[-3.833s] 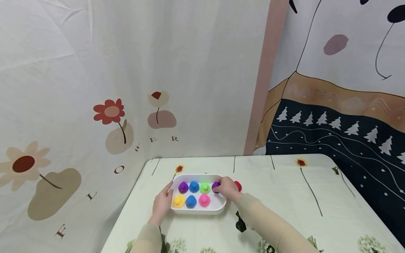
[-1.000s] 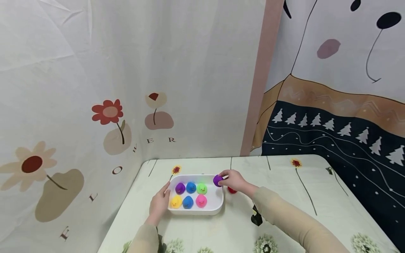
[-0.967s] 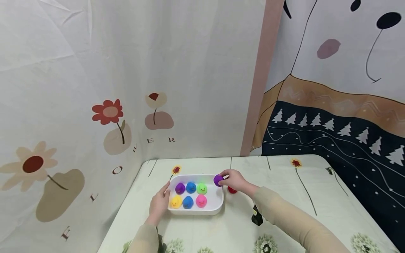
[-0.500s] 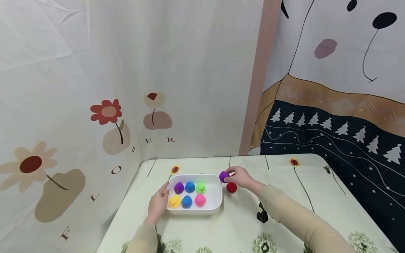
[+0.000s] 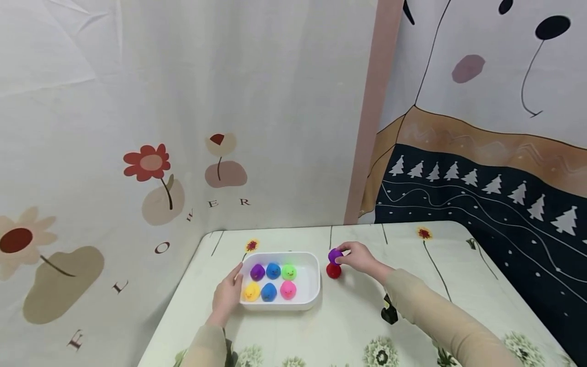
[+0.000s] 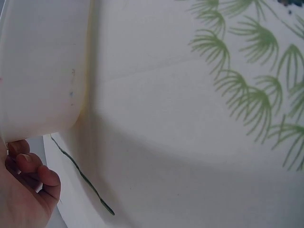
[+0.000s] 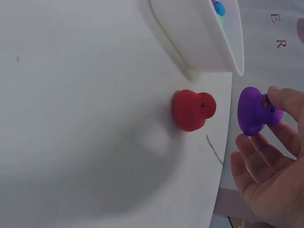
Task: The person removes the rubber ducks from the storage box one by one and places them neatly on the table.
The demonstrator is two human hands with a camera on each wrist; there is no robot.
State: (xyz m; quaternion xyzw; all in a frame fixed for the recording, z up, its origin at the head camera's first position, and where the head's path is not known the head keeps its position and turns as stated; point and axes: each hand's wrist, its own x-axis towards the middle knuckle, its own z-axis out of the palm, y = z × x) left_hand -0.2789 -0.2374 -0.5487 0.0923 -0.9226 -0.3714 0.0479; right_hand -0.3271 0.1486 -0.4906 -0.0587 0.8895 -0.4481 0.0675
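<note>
Between the thumb and fingers of my right hand (image 5: 362,259) is a purple rubber duck (image 5: 335,256), pinched by its head in the right wrist view. The duck is held up near a red rubber duck (image 7: 191,110), which sits on the table right of the white tray (image 5: 312,285); in the head view the two overlap. My left hand (image 5: 225,295) holds the tray's left end, thumb at the rim, and the left wrist view has its fingers curled by the tray corner. Inside the tray are several ducks, among them a yellow duck (image 5: 251,291) and a pink duck (image 5: 288,290).
A flower-print cloth covers the table (image 5: 284,336), whose back edge meets a printed curtain (image 5: 284,112). A dark curtain with white trees (image 5: 492,184) hangs on the right. A black object (image 5: 389,312) shows below my right forearm.
My right hand lifts the purple duck out of the tray's right end and carries it right, over the red duck. The left hand stays at the tray; the head view shifts slightly.
</note>
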